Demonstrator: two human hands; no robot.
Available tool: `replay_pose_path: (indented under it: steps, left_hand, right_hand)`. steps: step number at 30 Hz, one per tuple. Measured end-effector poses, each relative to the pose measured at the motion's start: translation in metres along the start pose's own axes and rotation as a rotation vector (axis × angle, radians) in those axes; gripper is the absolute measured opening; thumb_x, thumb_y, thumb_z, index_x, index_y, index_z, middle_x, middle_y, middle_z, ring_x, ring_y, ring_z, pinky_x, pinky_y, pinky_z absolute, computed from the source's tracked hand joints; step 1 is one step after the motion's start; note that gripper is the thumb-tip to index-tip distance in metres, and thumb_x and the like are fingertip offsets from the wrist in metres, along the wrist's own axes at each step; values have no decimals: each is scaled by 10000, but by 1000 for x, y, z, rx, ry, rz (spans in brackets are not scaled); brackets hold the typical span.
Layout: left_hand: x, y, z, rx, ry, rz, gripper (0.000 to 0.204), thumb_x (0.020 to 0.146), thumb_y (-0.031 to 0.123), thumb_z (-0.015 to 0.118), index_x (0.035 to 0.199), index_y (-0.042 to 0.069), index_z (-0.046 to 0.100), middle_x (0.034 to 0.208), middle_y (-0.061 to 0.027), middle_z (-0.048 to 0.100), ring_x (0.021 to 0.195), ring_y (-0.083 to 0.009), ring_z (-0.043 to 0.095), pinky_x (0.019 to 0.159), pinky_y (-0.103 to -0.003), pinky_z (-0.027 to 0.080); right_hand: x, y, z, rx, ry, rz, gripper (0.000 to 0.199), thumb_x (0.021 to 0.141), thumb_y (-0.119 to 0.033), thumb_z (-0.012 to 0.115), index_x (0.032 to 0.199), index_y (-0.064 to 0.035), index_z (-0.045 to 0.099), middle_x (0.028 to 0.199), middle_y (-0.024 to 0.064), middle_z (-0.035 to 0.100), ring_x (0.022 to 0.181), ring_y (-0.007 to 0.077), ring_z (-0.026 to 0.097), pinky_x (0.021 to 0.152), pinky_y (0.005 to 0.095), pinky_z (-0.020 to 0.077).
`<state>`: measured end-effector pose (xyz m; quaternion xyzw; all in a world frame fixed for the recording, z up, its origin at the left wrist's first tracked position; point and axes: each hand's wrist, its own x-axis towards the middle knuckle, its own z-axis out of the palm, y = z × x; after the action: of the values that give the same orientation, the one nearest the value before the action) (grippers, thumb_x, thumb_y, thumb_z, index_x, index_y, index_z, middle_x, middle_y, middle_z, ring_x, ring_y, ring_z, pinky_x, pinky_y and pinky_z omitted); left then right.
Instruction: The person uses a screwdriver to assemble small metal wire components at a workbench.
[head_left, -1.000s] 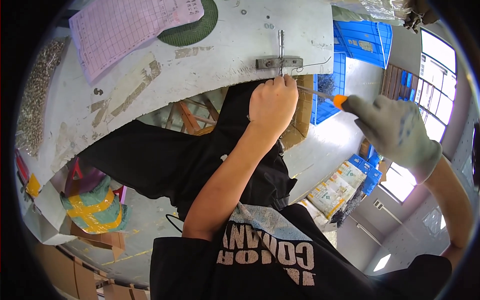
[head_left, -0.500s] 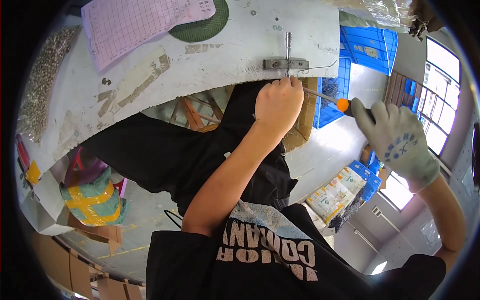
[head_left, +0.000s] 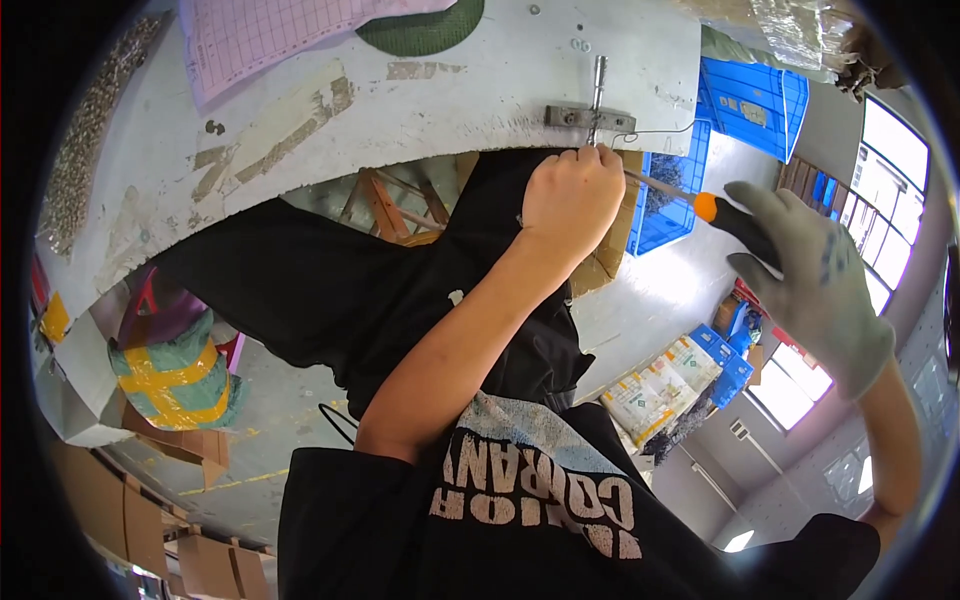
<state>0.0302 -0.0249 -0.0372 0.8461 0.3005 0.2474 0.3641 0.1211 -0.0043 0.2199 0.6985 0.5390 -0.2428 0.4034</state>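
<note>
At the table's front edge my bare left hand (head_left: 578,195) is closed in a fist. Its fingers meet the lower end of a thin metal rod (head_left: 598,85), and what they grip is hidden. The rod crosses a small metal bar (head_left: 565,117) on the tabletop, with a bent wire (head_left: 665,131) beside it. My gloved right hand (head_left: 815,275) loosely holds a screwdriver (head_left: 745,228) by its black handle with an orange collar, thumb and fingers on opposite sides. The screwdriver's shaft runs toward my left fist, where its tip is out of sight.
The worn white table (head_left: 420,115) bears a pink gridded sheet (head_left: 270,40), a green round mat (head_left: 425,30) and a heap of small metal parts (head_left: 95,150). Blue crates (head_left: 755,105) and an open cardboard box (head_left: 600,268) stand beyond its right side. A taped green bundle (head_left: 175,375) lies at left.
My right hand has shifted down and turned on the screwdriver's handle, its fingers looser and the thumb now below. The left hand stays closed at the rod; the whole view has shifted slightly.
</note>
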Motion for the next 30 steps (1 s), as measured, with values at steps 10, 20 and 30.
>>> replay_pose_path:
  steps: [10,20,30]
  left_hand:
    - [-3,1,3,3,1,4,232,748,106,675,945,-10,715,733,-67,674,651,-172,677,594,-276,523]
    - [-1,-2,2,-11,17,18,236,749,98,668,952,-13,713,729,-69,671,647,-178,676,586,-283,525]
    - [-2,-1,-2,-17,-19,4,155,754,102,669,882,17,689,720,-77,656,654,-205,681,586,-322,537]
  right_hand:
    - [-22,-14,28,-531,77,-204,419,928,-156,653,1329,-63,574,728,70,526,589,166,585,495,339,461]
    - [-17,-7,36,10,224,-35,348,888,-216,705,1215,-111,655,672,89,571,510,250,598,487,390,455]
    - [-17,-12,40,307,286,66,318,851,-98,732,1160,-34,693,724,165,627,591,281,623,573,395,467]
